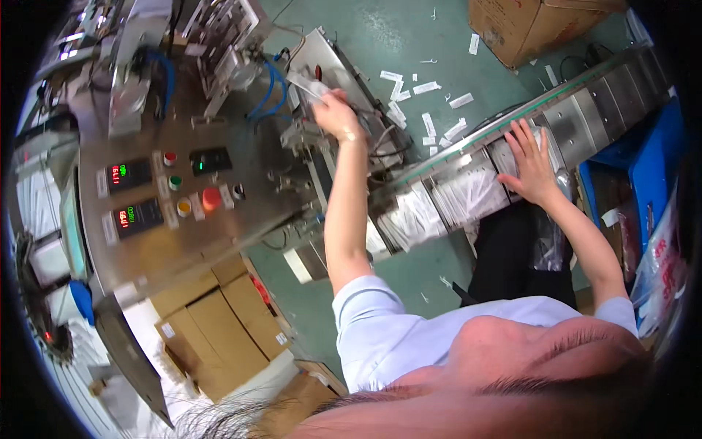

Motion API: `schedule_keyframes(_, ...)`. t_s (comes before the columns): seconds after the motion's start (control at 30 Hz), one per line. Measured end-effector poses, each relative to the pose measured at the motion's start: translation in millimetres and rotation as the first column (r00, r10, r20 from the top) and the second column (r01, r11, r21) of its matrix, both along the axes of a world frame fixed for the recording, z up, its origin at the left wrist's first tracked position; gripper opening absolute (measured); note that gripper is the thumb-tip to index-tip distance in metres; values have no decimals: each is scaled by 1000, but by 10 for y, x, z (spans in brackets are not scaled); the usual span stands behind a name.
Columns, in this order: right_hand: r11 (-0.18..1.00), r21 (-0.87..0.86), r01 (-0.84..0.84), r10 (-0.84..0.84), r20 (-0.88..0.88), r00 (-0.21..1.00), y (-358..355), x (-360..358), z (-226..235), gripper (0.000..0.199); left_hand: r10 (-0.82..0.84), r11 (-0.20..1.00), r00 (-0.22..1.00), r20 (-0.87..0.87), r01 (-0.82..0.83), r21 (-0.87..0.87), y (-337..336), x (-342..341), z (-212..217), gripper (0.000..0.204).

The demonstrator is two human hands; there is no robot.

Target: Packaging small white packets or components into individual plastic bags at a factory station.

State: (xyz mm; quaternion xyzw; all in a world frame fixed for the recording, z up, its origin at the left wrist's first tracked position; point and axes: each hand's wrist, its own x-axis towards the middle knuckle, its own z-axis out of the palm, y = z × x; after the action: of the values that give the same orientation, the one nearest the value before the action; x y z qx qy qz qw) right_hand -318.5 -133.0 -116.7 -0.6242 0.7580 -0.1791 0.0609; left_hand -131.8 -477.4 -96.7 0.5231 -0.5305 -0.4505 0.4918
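Note:
My left hand [336,115] reaches out to the metal machine, its fingers closed on a thin white packet [308,83] beside a metal tray [333,62]. Much of that packet is hidden by the hand. My right hand [532,164] lies palm down with fingers spread over one compartment of the segmented metal conveyor [581,117], touching the pale packets in it. Nearer the machine, compartments hold loose stacks of thin white packets [468,194], several standing on edge.
The machine's control panel [168,190] carries lit displays and coloured buttons at left. Small white packets [428,88] litter the green floor. A cardboard box [534,29] stands at the far right, a blue bin [651,168] beside the conveyor. Flattened cartons [227,329] lie below the panel.

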Motion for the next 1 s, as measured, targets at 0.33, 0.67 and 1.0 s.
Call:
schedule_keyframes(0.33,975,-220,14,-30,-70,997,-37,-36,-167,64,-103,907,851,515,-132,399,2512,2165,443,35)
schedule_keyframes(0.67,927,-366,80,-51,88,995,506,-16,162,45,-219,945,217,951,-196,262,2052,2322,-146,47)
schedule_keyframes(1.0,924,93,372,-366,503,783,629,-367,132,53,14,1000,586,810,5,-21,2616,1720,152,44)
